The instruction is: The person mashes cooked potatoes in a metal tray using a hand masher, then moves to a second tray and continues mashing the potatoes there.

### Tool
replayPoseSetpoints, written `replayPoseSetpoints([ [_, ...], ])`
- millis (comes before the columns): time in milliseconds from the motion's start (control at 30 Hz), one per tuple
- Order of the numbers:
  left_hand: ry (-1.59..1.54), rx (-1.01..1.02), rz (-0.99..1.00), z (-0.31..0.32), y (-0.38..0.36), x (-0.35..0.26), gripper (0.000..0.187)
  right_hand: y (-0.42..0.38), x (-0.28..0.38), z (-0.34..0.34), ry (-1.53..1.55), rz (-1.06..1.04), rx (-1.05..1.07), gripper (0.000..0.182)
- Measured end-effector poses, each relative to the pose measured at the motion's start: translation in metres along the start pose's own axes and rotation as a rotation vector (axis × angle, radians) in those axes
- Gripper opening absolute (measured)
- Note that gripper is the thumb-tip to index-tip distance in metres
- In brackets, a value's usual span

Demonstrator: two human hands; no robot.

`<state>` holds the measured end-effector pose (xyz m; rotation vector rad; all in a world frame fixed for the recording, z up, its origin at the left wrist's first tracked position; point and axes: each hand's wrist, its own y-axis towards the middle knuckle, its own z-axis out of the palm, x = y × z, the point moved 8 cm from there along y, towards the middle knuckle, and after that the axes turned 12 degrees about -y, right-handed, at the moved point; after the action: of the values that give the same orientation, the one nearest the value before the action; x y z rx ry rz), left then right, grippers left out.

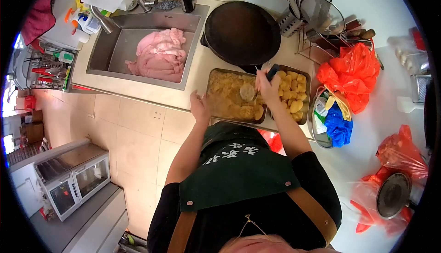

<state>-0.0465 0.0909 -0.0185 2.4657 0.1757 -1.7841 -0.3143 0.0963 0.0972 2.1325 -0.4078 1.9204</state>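
In front of me a metal tray holds yellow mashed potato, with a few whole pieces at its lower right. My left hand grips the left edge of this tray; some of its fingers are hidden. Over the tray's right side, my right hand is closed around the dark handle of what looks like a potato masher, its round metal head down in the mash. A second metal tray, filled with yellow potato chunks, stands directly right, under my right forearm.
Behind the trays sits a large dark pan. A sink with pink cloth is at left. Utensils in a metal holder, a red plastic bag and a bowl with a blue bag stand right.
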Motion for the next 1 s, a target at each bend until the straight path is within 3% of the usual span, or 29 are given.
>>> replayPoseSetpoints([
  [100,0.006,0.006,-0.017,0.001,-0.002,0.001,0.036,0.020,-0.002,-0.006,-0.028,-0.076,-0.054,0.025],
  [200,0.019,-0.011,-0.016,0.002,0.001,0.002,0.037,0.028,-0.035,0.003,-0.130,-0.040,-0.157,0.025],
  [367,0.029,0.001,0.026,0.002,-0.001,0.002,0.032,0.021,-0.051,0.003,-0.065,0.031,-0.141,0.026],
  [567,0.016,0.000,0.000,0.000,-0.002,0.001,0.037,-0.011,0.000,-0.032,0.117,0.052,-0.181,0.023],
  [767,0.008,0.007,-0.018,0.002,0.000,0.006,0.037,-0.050,-0.049,-0.031,-0.084,-0.066,-0.228,0.029],
  [900,0.019,0.003,-0.025,0.002,0.000,0.011,0.037,-0.056,-0.046,-0.016,-0.167,-0.147,-0.181,0.033],
  [1000,0.026,0.019,-0.035,0.002,0.000,0.010,0.037,-0.046,-0.021,0.005,-0.302,-0.152,0.000,0.032],
])
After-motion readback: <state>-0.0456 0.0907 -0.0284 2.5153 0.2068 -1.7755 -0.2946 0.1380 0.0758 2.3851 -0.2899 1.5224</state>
